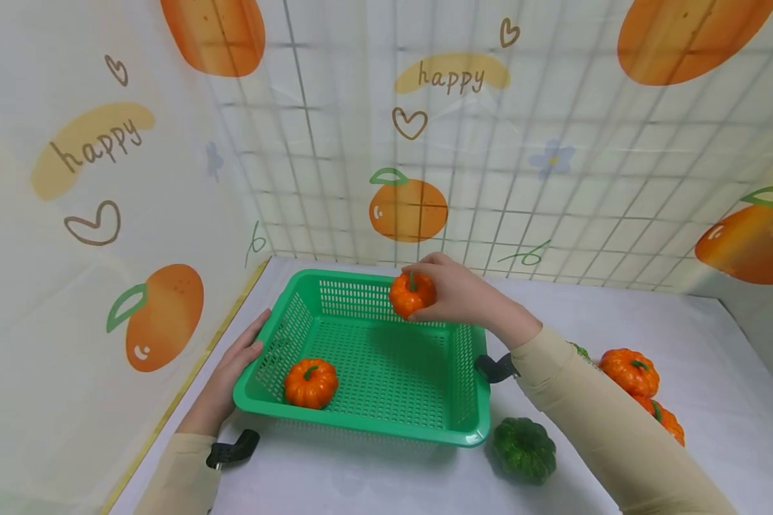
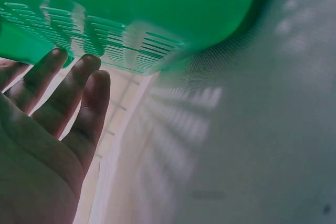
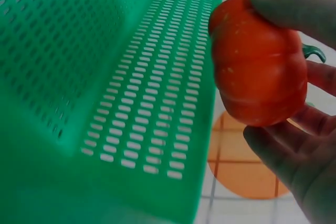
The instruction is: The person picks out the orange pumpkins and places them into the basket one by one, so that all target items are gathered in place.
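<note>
A small orange pumpkin (image 1: 412,295) with a green stem is gripped between the thumb and fingers of my right hand (image 1: 454,290), held over the far rim of a green plastic basket (image 1: 361,423). The right wrist view shows the same pumpkin (image 3: 260,61) beside the basket's slotted wall (image 3: 152,93). A second orange pumpkin (image 1: 311,383) sits in the basket's near left corner. My left hand (image 1: 228,368) rests along the basket's left side, its fingers (image 2: 94,98) fairly straight against the outer wall in the left wrist view.
Right of the basket, a dark green pumpkin (image 1: 524,449) lies on the white tabletop (image 1: 335,476). Further right are orange pumpkins (image 1: 630,372), partly hidden behind my right sleeve (image 1: 605,422). A printed curtain over a wire grid (image 1: 470,157) stands behind.
</note>
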Available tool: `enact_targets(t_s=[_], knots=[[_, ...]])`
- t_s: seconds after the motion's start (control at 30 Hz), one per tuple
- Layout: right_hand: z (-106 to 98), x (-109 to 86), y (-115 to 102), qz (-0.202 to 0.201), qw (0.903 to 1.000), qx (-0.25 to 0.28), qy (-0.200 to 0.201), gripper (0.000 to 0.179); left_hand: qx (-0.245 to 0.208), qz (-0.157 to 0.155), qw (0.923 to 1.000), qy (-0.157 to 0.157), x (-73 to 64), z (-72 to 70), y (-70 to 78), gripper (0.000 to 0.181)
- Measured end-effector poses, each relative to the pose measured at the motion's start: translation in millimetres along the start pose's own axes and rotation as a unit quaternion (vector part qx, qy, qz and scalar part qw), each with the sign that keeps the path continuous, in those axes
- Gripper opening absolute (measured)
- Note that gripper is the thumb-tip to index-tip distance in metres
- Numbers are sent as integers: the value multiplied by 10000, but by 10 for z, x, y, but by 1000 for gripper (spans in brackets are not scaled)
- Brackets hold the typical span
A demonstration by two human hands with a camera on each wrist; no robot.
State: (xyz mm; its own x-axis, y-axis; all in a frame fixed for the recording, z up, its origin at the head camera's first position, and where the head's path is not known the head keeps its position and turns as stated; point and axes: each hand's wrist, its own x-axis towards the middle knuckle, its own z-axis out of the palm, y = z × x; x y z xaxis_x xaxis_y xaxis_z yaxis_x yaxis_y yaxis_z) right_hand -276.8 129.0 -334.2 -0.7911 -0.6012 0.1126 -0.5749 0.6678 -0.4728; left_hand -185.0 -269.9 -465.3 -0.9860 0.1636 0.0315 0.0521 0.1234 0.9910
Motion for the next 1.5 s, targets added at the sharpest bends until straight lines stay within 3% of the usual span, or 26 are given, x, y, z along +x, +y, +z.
enact_targets(t_s=[0.3, 0.67, 1.1, 1.5], knots=[[195, 278, -153, -223, 9993, -93, -281, 74, -17, 66, 9999, -83, 17, 8, 12, 53], [571, 599, -299, -275, 9972, -153, -673, 76, 55, 34, 9999, -83, 14, 1, -10, 52], [1066, 797, -396, -406, 9942, -128, -986, 76, 123, 62, 9999, -69, 0, -15, -44, 53], [1218, 856, -356, -398, 9948, 100, -937, 75, 155, 77, 9998, -75, 2, -10, -40, 52]])
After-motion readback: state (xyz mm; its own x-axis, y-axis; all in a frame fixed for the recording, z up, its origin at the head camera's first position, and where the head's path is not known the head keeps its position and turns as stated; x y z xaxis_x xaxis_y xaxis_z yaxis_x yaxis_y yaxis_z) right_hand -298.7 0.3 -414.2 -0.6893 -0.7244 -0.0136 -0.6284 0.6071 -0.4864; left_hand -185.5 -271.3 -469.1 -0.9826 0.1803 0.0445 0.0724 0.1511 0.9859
